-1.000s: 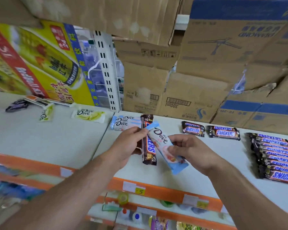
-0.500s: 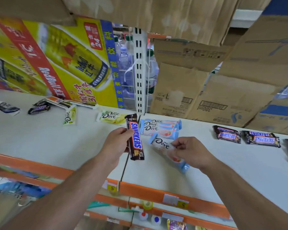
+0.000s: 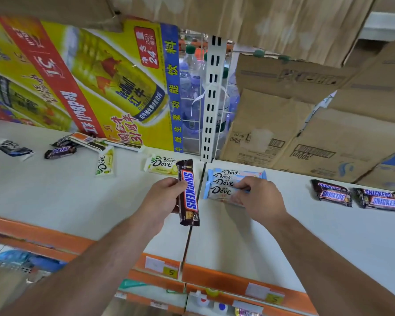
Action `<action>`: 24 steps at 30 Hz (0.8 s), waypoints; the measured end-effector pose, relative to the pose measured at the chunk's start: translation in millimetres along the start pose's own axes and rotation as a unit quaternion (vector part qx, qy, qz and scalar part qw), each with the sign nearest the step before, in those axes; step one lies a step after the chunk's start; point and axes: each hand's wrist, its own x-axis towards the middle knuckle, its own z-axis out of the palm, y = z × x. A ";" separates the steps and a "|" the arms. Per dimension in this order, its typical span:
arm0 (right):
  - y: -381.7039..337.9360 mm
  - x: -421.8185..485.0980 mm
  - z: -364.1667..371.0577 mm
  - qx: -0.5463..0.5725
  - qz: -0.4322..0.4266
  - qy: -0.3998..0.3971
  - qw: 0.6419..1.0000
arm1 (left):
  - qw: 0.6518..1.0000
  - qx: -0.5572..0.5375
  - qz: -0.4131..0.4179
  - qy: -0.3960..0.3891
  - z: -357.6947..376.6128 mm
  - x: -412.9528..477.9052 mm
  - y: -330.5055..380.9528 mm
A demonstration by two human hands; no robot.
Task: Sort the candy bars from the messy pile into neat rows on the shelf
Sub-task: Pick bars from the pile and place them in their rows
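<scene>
On the shelf (image 3: pixel 55 201), the left grip (image 3: pixel 162 199) holds a Snickers bar (image 3: pixel 188 195); the right grip (image 3: pixel 260 201) pinches a Dove bar (image 3: pixel 220 191), now laid against the Dove row (image 3: pixel 230 174).

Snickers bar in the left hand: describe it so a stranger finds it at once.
Find the white slotted upright dividing the shelf. Just below its foot, the left hand grips a brown Snickers bar. It alone is in a hand; the other Snickers bars lie flat on the shelf.
</scene>
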 end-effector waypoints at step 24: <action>59.9 -108.5 -63.7 0.349 0.137 0.005 0.927 | 0.948 0.003 -0.006 -0.318 132.0 -19.0 -2.8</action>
